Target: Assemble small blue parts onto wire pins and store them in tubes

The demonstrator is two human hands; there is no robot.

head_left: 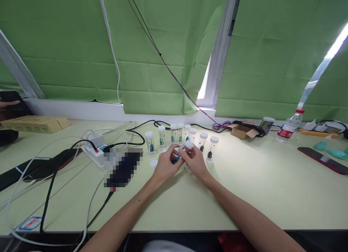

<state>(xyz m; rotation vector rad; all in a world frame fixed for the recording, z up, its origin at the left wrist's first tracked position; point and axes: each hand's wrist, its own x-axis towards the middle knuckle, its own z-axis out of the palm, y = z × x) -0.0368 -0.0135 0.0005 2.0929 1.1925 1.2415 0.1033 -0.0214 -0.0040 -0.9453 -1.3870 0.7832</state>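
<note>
A clear plastic vial with a white cap [188, 145] is tilted between my hands, its capped end up and to the right. My left hand [168, 160] is closed around its lower left part, where something blue shows between the fingers. The fingers of my right hand [195, 160] grip the vial just below the cap. Behind them stand several similar upright vials [161, 138] with white lids and green, blue or dark needle-like pieces inside. A loose white cap [153, 163] lies left of my left hand. Two vials with dark pieces, one of them this vial [212, 150], stand to the right.
On the left are a white power strip [95, 154], tangled cables, a dark phone [24, 168] and a pixelated patch. Another person's hand [8, 106] holds a dark device there. To the right stand an open cardboard box [241, 131], a cup [267, 125] and a water bottle [290, 127].
</note>
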